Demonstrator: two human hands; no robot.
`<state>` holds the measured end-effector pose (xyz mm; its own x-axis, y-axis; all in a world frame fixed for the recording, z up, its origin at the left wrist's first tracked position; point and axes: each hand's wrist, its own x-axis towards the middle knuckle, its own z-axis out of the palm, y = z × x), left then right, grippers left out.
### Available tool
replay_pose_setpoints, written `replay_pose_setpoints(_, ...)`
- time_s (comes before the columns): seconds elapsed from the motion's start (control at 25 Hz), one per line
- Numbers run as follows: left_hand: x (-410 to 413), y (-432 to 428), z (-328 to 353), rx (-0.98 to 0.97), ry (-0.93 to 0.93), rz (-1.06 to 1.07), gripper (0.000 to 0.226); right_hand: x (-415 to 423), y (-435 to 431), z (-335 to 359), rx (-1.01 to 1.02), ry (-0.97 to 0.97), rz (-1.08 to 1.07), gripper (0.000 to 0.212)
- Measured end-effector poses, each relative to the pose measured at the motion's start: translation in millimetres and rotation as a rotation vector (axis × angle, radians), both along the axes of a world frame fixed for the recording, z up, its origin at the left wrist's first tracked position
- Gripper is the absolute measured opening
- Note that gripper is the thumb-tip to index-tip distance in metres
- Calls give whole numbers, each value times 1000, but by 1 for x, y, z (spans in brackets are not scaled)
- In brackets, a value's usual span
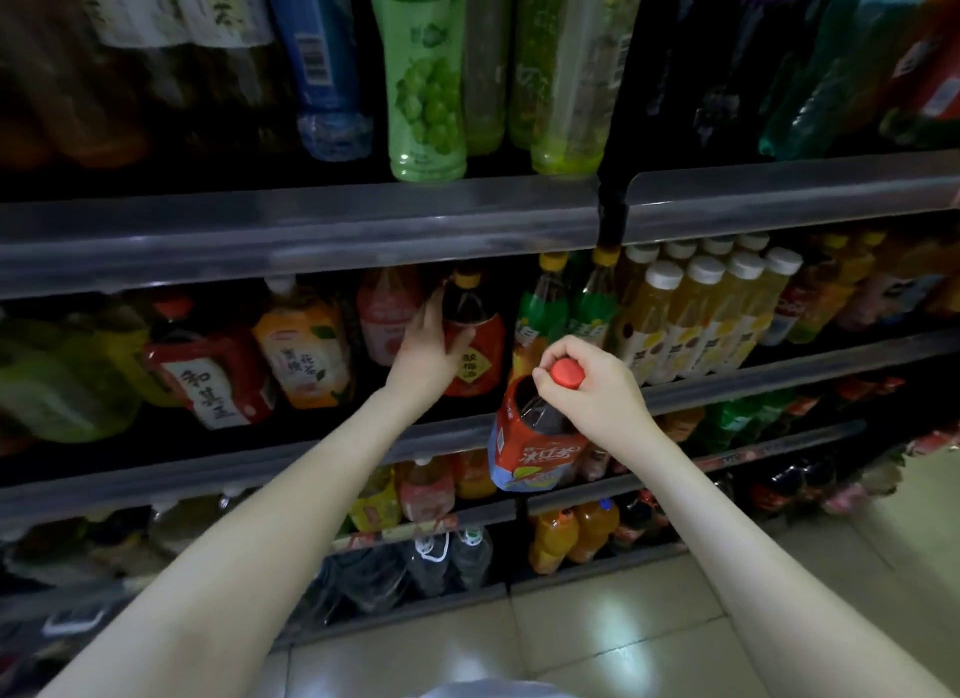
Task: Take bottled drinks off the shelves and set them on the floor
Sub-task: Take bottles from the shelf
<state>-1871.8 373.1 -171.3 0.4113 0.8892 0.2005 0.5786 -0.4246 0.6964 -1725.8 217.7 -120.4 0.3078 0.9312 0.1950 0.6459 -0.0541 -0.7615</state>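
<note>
My right hand (587, 385) grips the neck of a large dark iced-tea bottle (535, 445) with a red cap and a red-and-blue label, holding it in the air in front of the shelves. My left hand (428, 349) reaches into the middle shelf and wraps around the side of a dark bottle (475, 344) with a yellow cap and a red label. That bottle still stands upright on the shelf, between a pink-labelled bottle (384, 315) and green bottles (543, 302).
Four shelf levels are packed with bottles: green grape drink (426, 84) up top, white-capped yellow juices (691, 312) at right, orange bottles (571, 533) and water jugs (452, 557) at the bottom. Clear rails (311, 240) edge each shelf. Pale tiled floor (597, 635) lies below.
</note>
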Motion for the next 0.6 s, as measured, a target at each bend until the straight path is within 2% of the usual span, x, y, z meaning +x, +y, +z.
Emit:
replay_pose_setpoints(0.24,-97,-83,-59,301,133,-147,29,-34,-1,-47,-171,10,108,19)
replay_pose_setpoints(0.36,-135,-108,-108,223,271,-197,29,-53,-5,-84,-268,11,99,22)
replay_pose_setpoints(0.48,-143,-103,-159,98,323,-194,35,-67,-9,-133,-299,61,53,21)
replay_pose_setpoints(0.6,-130,-84,-211,178,418,-199,40,-75,-7,-188,-292,84,-32,20)
